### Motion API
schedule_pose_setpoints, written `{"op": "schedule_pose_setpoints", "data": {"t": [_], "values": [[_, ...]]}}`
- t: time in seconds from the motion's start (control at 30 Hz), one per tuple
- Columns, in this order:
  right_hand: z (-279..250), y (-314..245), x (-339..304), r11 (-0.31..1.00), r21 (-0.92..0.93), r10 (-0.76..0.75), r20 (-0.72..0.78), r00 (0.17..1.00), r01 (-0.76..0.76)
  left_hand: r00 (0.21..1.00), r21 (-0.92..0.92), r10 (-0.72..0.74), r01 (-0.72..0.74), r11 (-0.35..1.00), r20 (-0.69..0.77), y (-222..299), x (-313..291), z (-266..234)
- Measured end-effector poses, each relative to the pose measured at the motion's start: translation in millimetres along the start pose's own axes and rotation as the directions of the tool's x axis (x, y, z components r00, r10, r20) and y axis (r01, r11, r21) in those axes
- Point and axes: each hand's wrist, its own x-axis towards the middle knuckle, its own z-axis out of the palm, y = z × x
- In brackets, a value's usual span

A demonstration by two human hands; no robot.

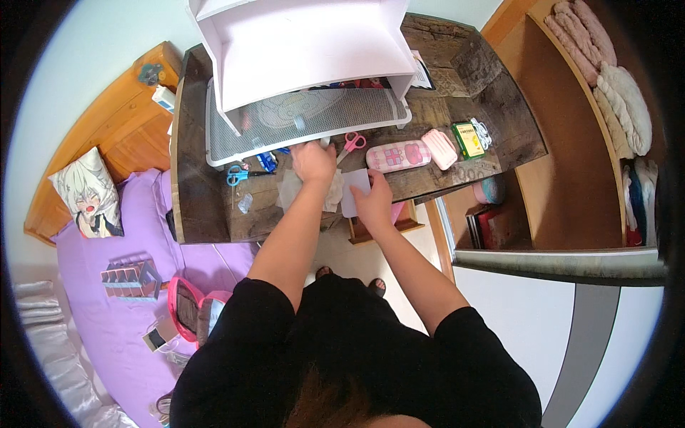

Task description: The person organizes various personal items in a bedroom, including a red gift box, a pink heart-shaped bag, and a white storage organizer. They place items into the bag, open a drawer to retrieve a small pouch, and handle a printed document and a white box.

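My left hand [314,161] is over the wooden desk at the front edge of the grey mesh shelf. Its fingers are curled, with a small pale piece [325,141] at the tips that I cannot make out. My right hand [375,202] pinches a white card [350,194] at the desk's front edge. Thin, crumpled beige paper [332,194] lies beneath and between my hands. Pink-handled scissors [351,144] rest just right of my left hand. Blue-handled scissors [238,175] and a blue packet [267,162] are to its left.
A white shelf unit [307,43] stands over the mesh shelf [271,125]. A pink pencil case [398,156], a pink-and-white case [439,148], a green box [468,140] and a white cable [481,131] line the desk's right. An open drawer [385,232] juts out below. The purple bed [100,271] is left.
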Motion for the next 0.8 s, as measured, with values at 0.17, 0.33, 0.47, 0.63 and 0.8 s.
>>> {"op": "schedule_pose_setpoints", "data": {"t": [0.17,0.33,0.47,0.63,0.8], "values": [[5.1,5.9,2.6,0.967,-0.113,-0.235,-0.059,0.970,0.228,0.990,-0.218,0.139,-0.133,0.967,0.009,10.2,-14.1,-20.5],[-2.0,-7.5,4.0,0.885,-0.317,-0.364,-0.014,0.931,0.342,0.868,-0.823,-0.188,0.496,0.277,0.460,1.4,-42.3,-63.2],[-8.8,-10.4,10.6,0.893,-0.207,-0.412,-0.025,0.911,0.398,0.737,-0.750,-0.141,0.638,-0.175,0.661,-17.2,-36.3,-87.9],[-27.4,-50.8,0.3,0.778,0.585,0.043,0.315,0.948,-0.230,0.760,-0.759,0.010,0.650,-0.034,0.650,-16.4,-48.7,-104.0],[-48.1,-46.8,-29.9,0.543,0.759,-0.030,0.445,0.895,-0.359,0.666,-0.666,0.047,0.746,-0.016,0.745,30.2,-100.9,-98.1]]}}
